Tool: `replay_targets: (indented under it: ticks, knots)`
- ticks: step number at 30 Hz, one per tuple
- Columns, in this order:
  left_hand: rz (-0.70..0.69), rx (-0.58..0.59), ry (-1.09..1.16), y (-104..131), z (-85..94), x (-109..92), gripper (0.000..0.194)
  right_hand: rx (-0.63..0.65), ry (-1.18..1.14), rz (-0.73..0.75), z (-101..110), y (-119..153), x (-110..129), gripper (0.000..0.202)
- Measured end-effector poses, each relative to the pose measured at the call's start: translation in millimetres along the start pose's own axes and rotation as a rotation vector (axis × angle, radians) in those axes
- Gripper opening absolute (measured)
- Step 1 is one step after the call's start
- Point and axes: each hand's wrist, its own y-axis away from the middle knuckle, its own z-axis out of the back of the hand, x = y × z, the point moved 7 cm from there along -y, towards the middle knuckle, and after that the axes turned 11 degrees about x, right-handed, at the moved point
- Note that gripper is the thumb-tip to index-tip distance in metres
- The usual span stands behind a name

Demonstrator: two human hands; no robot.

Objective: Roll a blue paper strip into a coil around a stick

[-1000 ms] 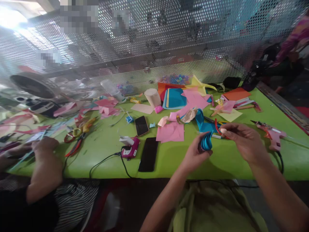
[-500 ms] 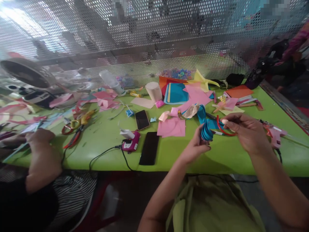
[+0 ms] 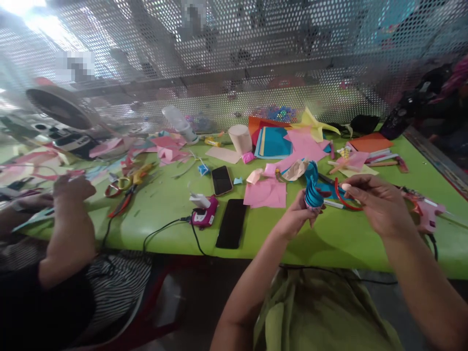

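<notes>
Here the left hand (image 3: pixel 297 219) is wrapped around a blue folded paper piece (image 3: pixel 313 191), holding it up just above the green surface (image 3: pixel 164 214). The blue paper stands upright in the fingers and its folds curl like a fan. The right hand (image 3: pixel 378 207) is close beside it, with the fingers pinched together near a thin red loop (image 3: pixel 345 201). I cannot tell if the right hand is really holding that loop or only touching it.

Just behind the hands lies a pink paper sheet (image 3: pixel 266 193), flat on the surface. Two phones lie to the left of it: a black phone (image 3: pixel 231 230) near the front edge and a smaller phone (image 3: pixel 222 180) farther back. A small pink gadget (image 3: pixel 204 217) with a black cord sits beside the black phone. A pink glue gun (image 3: pixel 426 212) lies to the right of the right hand.

At the back there is a stack of coloured paper (image 3: pixel 274 141) and a paper cup (image 3: pixel 241 139). Far to the left, another person's hand (image 3: pixel 71 187) rests on the surface among paper scraps, near some scissors (image 3: pixel 126 185).
</notes>
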Motion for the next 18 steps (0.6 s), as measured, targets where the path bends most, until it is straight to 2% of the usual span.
replay_targets:
  ticks: [3, 10, 13, 18]
  knots:
    - [-0.018, 0.023, -0.029, 0, -2.6, -3, 0.066, 0.002, 0.001, 0.005, 0, 2, 2, 0.022]
    - [-0.055, 0.110, -0.136, 2, -15.4, -13, 0.081, 0.037, -0.002, 0.015, -5, -1, 10, 0.020]
    - [-0.060, 0.135, -0.190, 3, -20.8, -14, 0.079, 0.059, 0.019, 0.035, -10, -5, 16, 0.020]
    - [-0.064, 0.070, -0.321, 6, -24.2, -18, 0.068, 0.109, 0.077, 0.083, -18, -11, 26, 0.017]
